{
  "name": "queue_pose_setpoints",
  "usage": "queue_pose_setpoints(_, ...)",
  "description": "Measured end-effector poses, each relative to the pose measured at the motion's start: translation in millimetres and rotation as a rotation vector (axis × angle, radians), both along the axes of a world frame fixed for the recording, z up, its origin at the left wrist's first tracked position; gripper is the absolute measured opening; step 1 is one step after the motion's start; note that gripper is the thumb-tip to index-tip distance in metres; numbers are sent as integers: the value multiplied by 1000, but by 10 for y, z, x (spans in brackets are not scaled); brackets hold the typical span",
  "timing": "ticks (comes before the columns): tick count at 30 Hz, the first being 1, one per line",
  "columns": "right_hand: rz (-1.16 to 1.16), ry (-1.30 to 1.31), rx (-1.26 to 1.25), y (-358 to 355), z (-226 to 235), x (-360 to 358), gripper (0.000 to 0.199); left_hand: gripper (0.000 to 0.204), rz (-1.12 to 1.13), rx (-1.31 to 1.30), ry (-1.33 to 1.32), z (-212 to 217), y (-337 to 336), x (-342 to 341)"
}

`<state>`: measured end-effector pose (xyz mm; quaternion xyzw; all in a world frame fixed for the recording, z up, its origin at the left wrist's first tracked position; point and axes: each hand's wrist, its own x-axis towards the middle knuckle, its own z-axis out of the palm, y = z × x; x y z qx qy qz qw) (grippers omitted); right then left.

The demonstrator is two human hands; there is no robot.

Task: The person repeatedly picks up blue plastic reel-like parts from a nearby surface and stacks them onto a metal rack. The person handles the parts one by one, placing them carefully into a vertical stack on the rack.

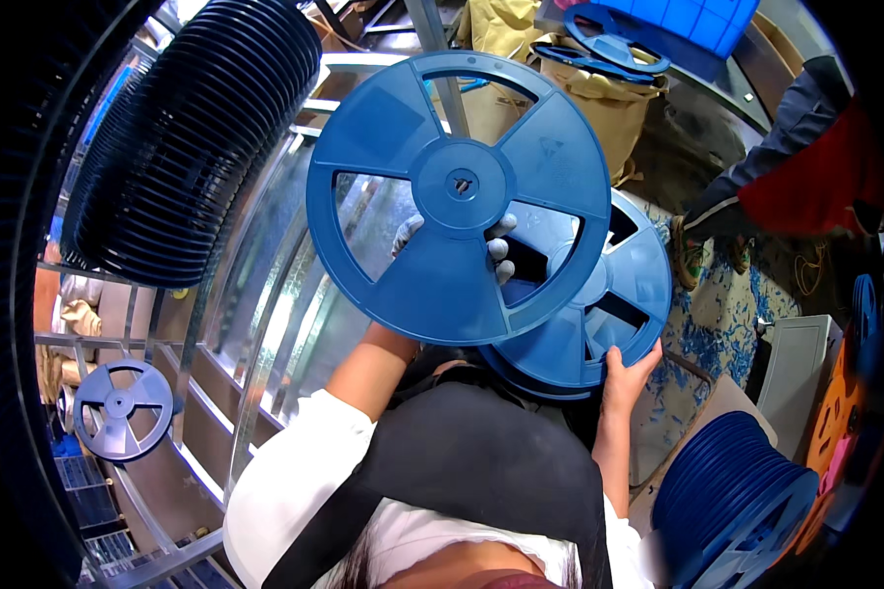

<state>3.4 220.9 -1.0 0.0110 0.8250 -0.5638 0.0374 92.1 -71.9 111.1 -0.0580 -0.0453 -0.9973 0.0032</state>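
A large blue plastic reel with cut-out windows faces up in front of my chest. My left hand is behind it, closed around its hub. Grey-covered fingertips show through the windows, and the palm is hidden. Lower and to the right, partly under that reel, are more blue reels, apparently stacked. My bare right hand grips their near right rim, with the thumb on top and the other fingers mostly hidden beneath.
Dark reels line up on the metal rack at left; a single reel hangs lower. Reels stand at lower right. A brown bag holds reels, near a blue crate. A person's leg is at right.
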Motion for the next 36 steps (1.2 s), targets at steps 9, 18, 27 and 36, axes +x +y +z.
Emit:
queue_pose_setpoints(9,-77,55,76,-119,134,340,85,70,44,-62,-198,61,73,37)
queue_pose_setpoints(18,-33,63,-118,-91,62,364,93,71,456,-1648,-406,288,201,-320)
queue_pose_setpoints(27,189,393,126,71,16,514,94,92,-165,-2690,-517,-225,977,-658)
queue_pose_setpoints(36,250,433,-50,371,-128,286,44,94,-124,-2634,-587,-290,922,-649)
